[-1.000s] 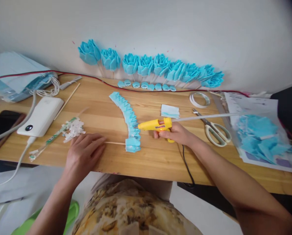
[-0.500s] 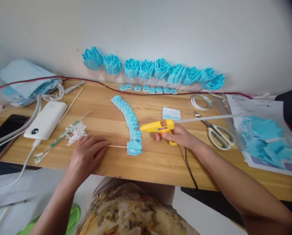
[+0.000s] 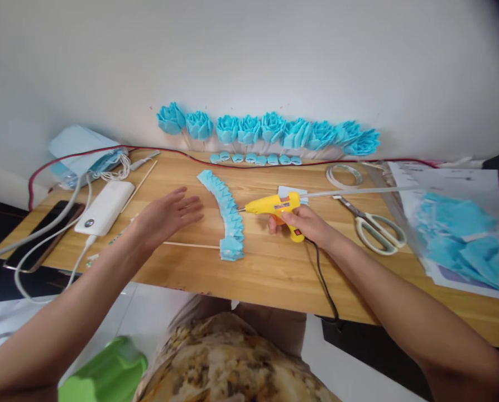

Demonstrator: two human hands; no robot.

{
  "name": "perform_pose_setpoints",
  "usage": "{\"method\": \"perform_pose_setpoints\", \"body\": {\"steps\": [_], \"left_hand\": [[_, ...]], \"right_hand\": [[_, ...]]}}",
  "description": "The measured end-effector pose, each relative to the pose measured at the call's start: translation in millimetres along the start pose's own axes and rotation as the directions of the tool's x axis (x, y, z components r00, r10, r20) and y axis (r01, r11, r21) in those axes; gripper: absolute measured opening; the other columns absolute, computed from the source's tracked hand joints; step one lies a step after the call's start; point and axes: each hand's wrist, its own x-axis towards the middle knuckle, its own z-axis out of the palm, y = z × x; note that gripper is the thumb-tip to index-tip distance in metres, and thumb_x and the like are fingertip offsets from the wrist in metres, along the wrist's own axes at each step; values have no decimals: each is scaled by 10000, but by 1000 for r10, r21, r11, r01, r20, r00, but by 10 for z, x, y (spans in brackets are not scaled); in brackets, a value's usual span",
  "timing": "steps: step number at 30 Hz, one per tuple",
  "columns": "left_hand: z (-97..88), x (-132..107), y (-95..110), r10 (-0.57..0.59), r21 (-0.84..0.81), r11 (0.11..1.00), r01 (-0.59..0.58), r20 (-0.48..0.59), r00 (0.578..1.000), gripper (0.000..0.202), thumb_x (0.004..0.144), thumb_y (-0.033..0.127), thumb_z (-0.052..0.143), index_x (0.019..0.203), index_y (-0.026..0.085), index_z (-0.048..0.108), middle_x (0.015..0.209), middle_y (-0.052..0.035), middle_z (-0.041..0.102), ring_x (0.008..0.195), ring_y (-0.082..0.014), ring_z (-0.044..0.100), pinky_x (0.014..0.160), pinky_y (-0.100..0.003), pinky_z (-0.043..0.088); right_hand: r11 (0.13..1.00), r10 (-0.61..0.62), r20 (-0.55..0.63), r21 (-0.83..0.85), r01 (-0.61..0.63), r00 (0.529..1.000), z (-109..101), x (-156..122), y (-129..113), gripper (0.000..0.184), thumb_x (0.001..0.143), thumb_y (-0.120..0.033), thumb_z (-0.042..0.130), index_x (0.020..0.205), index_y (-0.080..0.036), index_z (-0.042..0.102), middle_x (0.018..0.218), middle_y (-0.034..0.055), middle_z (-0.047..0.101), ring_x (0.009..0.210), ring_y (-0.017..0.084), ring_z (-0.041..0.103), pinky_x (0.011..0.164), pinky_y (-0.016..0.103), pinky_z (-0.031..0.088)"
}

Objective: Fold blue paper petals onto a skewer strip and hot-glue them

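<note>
My right hand [image 3: 302,223] is closed round a yellow glue gun [image 3: 272,205], a clear glue stick [image 3: 350,192] jutting from its back. The nozzle points left, at or just beside a curved blue strip of overlapping folded petals [image 3: 223,204] lying on the table. At the strip's near end, a thin wooden stick [image 3: 191,244] runs left from the rolled blue part [image 3: 231,249]. My left hand [image 3: 169,215] hovers left of the strip, fingers apart, holding nothing. Beyond the glue gun lies a pale blue piece [image 3: 290,191], partly hidden by it.
Blue flowers on sticks [image 3: 272,127] lean along the wall, small blue rolls [image 3: 261,159] before them. Scissors [image 3: 377,231], a tape roll [image 3: 344,176] and a bag of blue pieces [image 3: 459,223] are at right. A power bank [image 3: 105,209] and phone [image 3: 44,237] lie left; a red-black cable crosses behind.
My left hand has let go of the wooden stick and lifted, moving forward toward the strip with its fingers opening. The glue gun's nozzle has shifted slightly up along the strip.
</note>
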Motion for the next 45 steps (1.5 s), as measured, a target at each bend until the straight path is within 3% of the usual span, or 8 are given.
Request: {"method": "perform_pose_setpoints", "body": {"steps": [9,14,18,20,25,27,34,45], "left_hand": [[386,433,-74,34,-48,998,-32,39,999,512,861,123,629,1330,214,446,1274,-164,633,1108,-263,683,985,-492,569],[408,547,-115,260,297,913,-281,109,960,586,873,200,599,1435,174,437,1378,-192,592,1166,-286,663,974,-501,566],[147,308,-98,533,546,666,-508,128,837,488,830,243,671,1312,197,615,1464,-123,553,1314,-287,540,1078,-469,493],[-7,25,-135,667,679,387,-624,261,698,410,900,303,619,1303,232,635,1442,-101,586,1253,-266,589,1028,-428,530],[-310,-569,-473,706,772,-128,-623,512,489,278,966,208,574,1224,243,673,1266,-80,709,1160,-258,665,1035,-446,509],[-393,-611,-642,684,761,-244,-601,574,450,251,963,185,586,1191,236,677,1248,-96,715,1122,-274,672,1000,-468,514],[-494,-488,-848,673,771,-180,-611,550,496,155,954,189,639,1098,208,694,1194,-110,720,1079,-275,672,967,-473,524],[-489,-484,-861,692,764,-218,-607,559,455,149,938,162,668,1066,234,692,1133,-86,740,1035,-267,689,967,-512,530]], "right_hand": [[994,-18,-63,108,25,998,4,-3,-24,570,795,-711,708,805,-142,720,790,75,735,664,137,658,654,251,559],[990,-32,-70,135,41,997,-11,-6,-23,558,799,-700,714,789,-142,696,803,79,736,676,144,672,656,256,571],[995,-25,-57,100,31,998,-23,-15,-6,587,794,-718,705,830,-133,724,814,92,741,700,161,679,655,268,563],[998,-13,-24,61,14,1000,-20,-27,-3,590,802,-719,697,830,-130,734,820,92,746,691,152,671,672,268,558],[999,-28,37,-34,29,999,10,-50,-25,543,842,-683,681,838,-142,734,840,77,745,729,151,675,706,268,545],[997,-45,56,-63,48,997,23,-51,-32,530,863,-674,663,838,-149,733,842,72,738,750,155,673,724,274,544],[981,-55,72,-180,68,996,47,-68,-22,482,915,-628,622,854,-162,726,850,77,736,785,171,666,732,287,523],[979,-15,64,-201,28,998,57,-78,-5,470,917,-628,617,861,-171,714,838,73,715,761,171,643,710,296,520]]}}
